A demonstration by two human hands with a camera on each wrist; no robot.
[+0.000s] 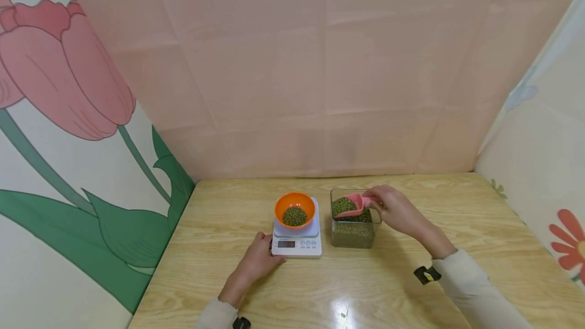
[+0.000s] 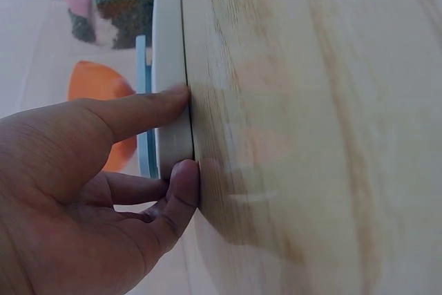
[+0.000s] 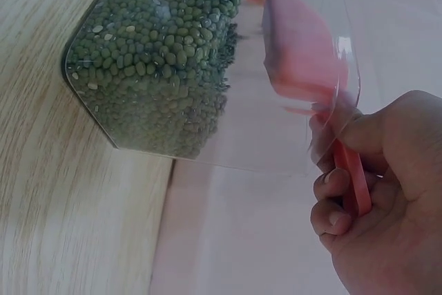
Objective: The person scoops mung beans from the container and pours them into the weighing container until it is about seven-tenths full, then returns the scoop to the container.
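Progress, as judged: a portion of green beans (image 1: 294, 216) already lies in the orange bowl (image 1: 294, 199) on the scale (image 1: 292, 253); plenty remain in the clear box (image 1: 353, 241), and no finished amount can be confirmed, the display being unreadable. The pink scoop (image 1: 359, 203) is inside the box's upper part, above the bean level, apparently loaded. Its long axis runs roughly crosswise, mouth left towards the scale, handle right. The right hand (image 1: 396, 210) grips that handle; the left hand (image 1: 260, 259) pinches the scale's near left corner.
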